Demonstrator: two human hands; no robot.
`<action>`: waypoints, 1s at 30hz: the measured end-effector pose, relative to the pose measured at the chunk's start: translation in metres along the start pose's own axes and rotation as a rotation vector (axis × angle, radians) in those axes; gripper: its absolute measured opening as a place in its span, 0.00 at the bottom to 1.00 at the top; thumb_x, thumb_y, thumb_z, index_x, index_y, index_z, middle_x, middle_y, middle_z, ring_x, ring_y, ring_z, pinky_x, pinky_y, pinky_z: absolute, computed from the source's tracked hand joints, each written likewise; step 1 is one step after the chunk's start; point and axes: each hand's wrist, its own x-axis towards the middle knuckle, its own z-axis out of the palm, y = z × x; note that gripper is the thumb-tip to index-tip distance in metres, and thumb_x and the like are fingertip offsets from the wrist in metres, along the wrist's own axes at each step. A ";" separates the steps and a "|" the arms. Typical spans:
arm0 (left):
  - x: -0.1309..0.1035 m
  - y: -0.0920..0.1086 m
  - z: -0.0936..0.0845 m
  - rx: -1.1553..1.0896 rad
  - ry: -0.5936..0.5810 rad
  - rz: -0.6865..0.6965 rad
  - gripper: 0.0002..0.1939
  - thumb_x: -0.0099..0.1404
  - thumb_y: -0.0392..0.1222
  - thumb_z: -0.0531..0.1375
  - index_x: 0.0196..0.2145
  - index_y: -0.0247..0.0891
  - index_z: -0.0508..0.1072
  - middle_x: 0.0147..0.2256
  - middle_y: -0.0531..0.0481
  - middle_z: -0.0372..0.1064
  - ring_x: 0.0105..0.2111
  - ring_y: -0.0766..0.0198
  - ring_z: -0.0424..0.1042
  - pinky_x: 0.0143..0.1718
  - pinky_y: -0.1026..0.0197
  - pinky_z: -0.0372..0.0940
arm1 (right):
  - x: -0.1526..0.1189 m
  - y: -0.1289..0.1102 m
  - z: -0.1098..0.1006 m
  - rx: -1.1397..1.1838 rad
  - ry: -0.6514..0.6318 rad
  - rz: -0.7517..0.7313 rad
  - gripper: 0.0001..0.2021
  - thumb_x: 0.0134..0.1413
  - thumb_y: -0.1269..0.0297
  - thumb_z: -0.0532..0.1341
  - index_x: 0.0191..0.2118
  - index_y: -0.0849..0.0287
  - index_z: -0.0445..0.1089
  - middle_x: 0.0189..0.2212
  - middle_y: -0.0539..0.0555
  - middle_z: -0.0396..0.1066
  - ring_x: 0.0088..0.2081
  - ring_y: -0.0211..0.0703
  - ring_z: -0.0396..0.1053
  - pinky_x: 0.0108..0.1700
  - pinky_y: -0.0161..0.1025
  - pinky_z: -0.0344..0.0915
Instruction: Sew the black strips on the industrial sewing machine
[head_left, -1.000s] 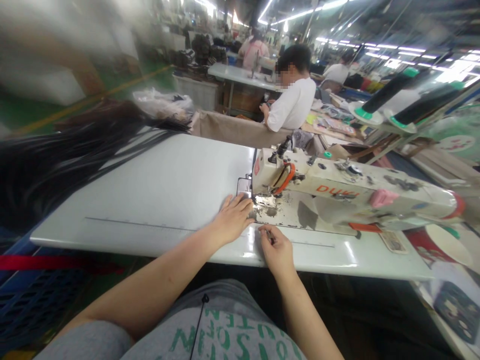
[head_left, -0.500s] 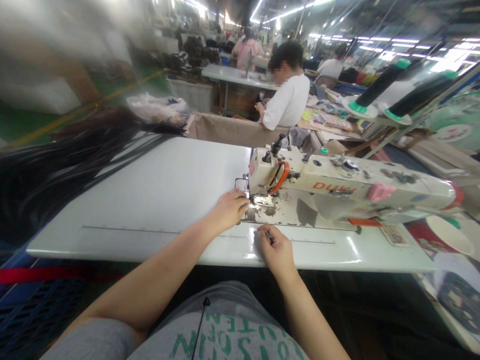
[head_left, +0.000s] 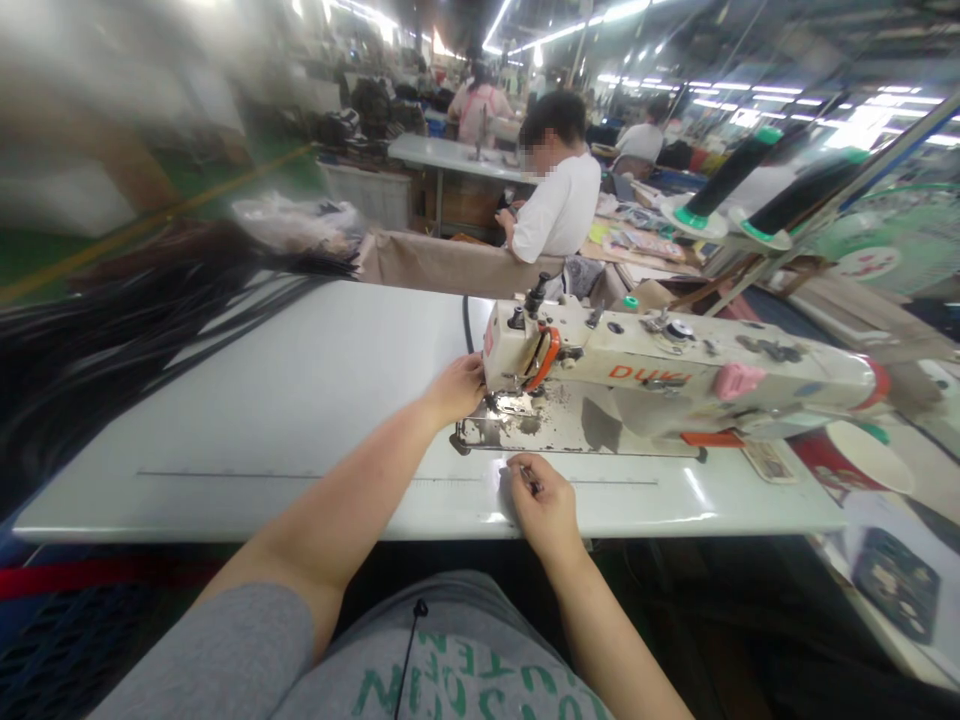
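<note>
My left hand (head_left: 457, 389) is at the needle end of the white sewing machine (head_left: 645, 375), its fingertips partly hidden beside the machine head. A narrow black strip (head_left: 468, 325) curves down from behind the head to these fingers, which close on it. My right hand (head_left: 546, 500) rests near the front edge of the pale table (head_left: 315, 400), just before the machine bed. Its fingers are curled round a small metal tool (head_left: 534, 486), mostly covered by the hand.
Long black strips (head_left: 150, 330) lie in a heap over the table's left end. Behind the table stands a fabric-lined bin (head_left: 435, 262), with a co-worker in a white shirt (head_left: 562, 205) beyond it. Black thread cones (head_left: 727, 180) stand at the back right. A ruler line (head_left: 247, 475) marks the tabletop.
My left hand has moved up and away from me, from the needle plate to beside the machine head. The black strip now shows there. My right hand stays nearly in place; the view has shifted slightly.
</note>
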 end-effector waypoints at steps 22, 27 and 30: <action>-0.036 0.019 -0.020 -0.092 -0.008 -0.242 0.03 0.64 0.38 0.66 0.36 0.42 0.82 0.39 0.49 0.76 0.43 0.58 0.75 0.48 0.57 0.70 | 0.000 -0.002 0.000 0.001 0.004 -0.006 0.09 0.57 0.63 0.56 0.37 0.54 0.75 0.27 0.50 0.74 0.27 0.42 0.69 0.35 0.37 0.66; -0.042 0.028 -0.018 -0.102 -0.005 -0.310 0.04 0.64 0.36 0.66 0.37 0.41 0.81 0.41 0.48 0.75 0.41 0.60 0.76 0.47 0.59 0.71 | 0.000 -0.002 0.000 0.008 0.002 -0.019 0.09 0.58 0.62 0.57 0.37 0.55 0.75 0.29 0.50 0.76 0.29 0.42 0.70 0.37 0.37 0.66; -0.050 0.039 -0.014 -0.091 -0.003 -0.355 0.05 0.65 0.35 0.64 0.38 0.41 0.81 0.42 0.47 0.75 0.40 0.60 0.77 0.46 0.59 0.71 | 0.001 -0.001 0.000 0.009 0.001 -0.014 0.09 0.57 0.62 0.57 0.37 0.55 0.75 0.29 0.51 0.76 0.28 0.42 0.70 0.36 0.37 0.66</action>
